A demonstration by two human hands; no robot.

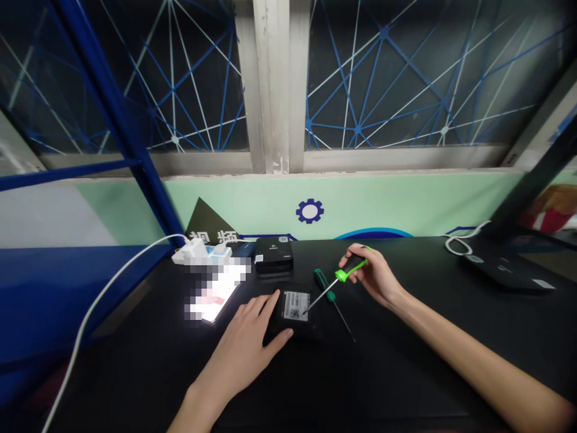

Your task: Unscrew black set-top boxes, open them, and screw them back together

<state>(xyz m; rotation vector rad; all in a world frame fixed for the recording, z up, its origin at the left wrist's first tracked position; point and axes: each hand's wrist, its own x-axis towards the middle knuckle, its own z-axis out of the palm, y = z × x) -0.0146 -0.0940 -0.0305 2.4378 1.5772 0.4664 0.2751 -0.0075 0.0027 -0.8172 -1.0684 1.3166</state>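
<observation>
A flat black box (314, 328) with a white printed label (296, 305) facing up lies on the black table. My left hand (252, 334) grips its left side, thumb along the near edge and forefinger at the far corner. In my right hand (372, 276) is a screwdriver (342, 275) with a black and bright green handle, held in closed fingers. Its metal shaft slants down to the left, and the tip meets the label or hovers just over it; which, I cannot tell. A second screwdriver (331, 296), dark green, lies between the box and my right hand.
Another black box (274, 254) stands at the back. A lit phone (219, 294), partly blurred out, lies left of my left hand. Behind it is a white power strip (202, 252) with a white cable (90, 307). A flat black device (505, 272) lies at the right.
</observation>
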